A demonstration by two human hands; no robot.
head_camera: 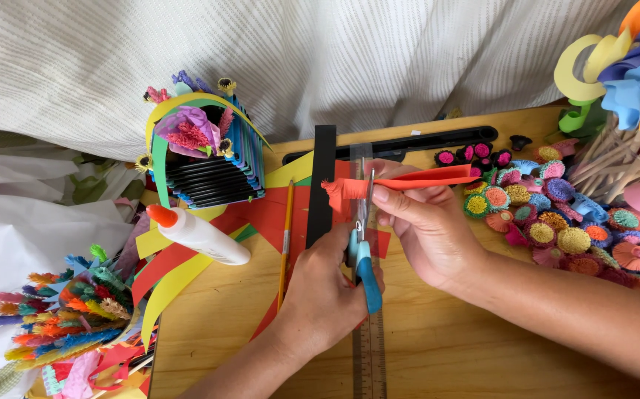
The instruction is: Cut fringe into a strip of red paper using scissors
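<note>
My left hand grips a pair of scissors with blue handles, blades pointing away from me. The blades meet an orange paper strip that my right hand pinches between thumb and fingers. The strip's left end is cut into a fine fringe. Both hands work over a clear ruler and red paper sheets on a wooden board.
A white glue bottle with an orange cap and a thin brush lie left of my hands. A black strip stands beside the scissors. A paper basket sits behind; several fringed paper flowers crowd the right.
</note>
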